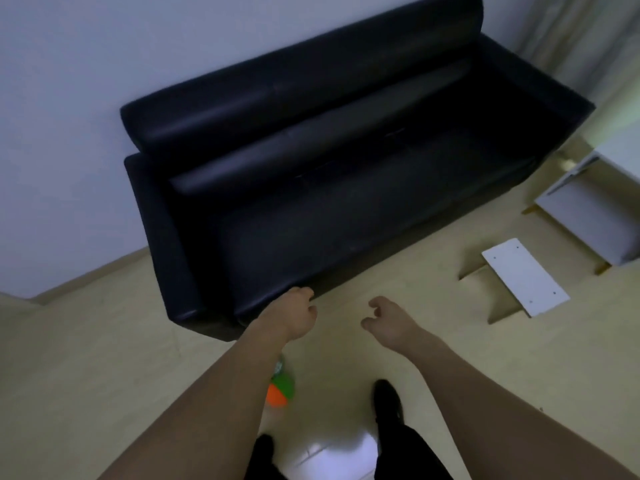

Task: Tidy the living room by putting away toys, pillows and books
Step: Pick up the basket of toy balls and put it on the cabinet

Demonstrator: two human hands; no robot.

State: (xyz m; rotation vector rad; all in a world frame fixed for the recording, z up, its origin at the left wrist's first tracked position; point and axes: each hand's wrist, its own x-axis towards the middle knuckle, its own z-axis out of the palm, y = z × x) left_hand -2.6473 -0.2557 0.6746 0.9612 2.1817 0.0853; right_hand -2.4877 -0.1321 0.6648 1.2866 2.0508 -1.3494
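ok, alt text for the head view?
Two bare arms reach forward over a beige floor, left hand and right hand loosely curled and holding nothing, before a black sofa. An orange-and-green ball lies by the left forearm; a white board lies at right.

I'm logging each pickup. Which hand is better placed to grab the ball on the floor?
Probably left: the ball lies beside the left forearm, and both the left hand and right hand hold nothing.
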